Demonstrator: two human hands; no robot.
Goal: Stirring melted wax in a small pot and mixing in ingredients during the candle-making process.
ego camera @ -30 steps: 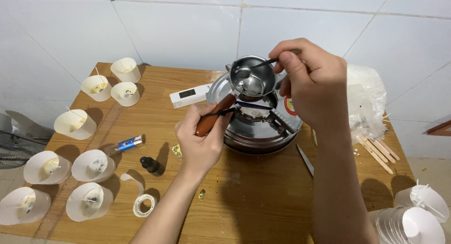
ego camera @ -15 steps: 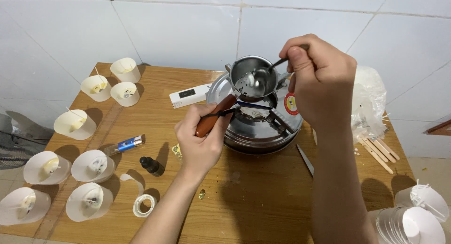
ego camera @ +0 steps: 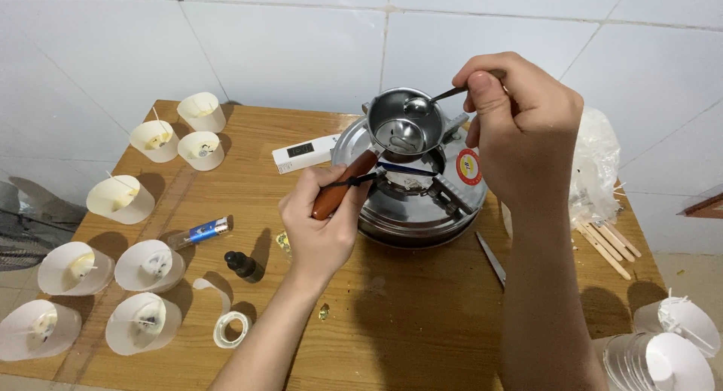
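Since a moment ago you've lifted the spoon (ego camera: 422, 103) from the pot's bottom to its rim. Your left hand (ego camera: 322, 224) grips the wooden handle (ego camera: 340, 186), steadying the small steel pot (ego camera: 403, 126) on the burner (ego camera: 422, 203); your right hand (ego camera: 520, 131) pinches the spoon.

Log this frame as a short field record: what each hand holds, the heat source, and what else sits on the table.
left hand: grips the wooden handle of the small steel pot
right hand: holds a spoon over the pot
pot: sits on a round metal stove
table left: paper cups with wicks, tape roll, dropper bottle
table right: wooden sticks, plastic bag
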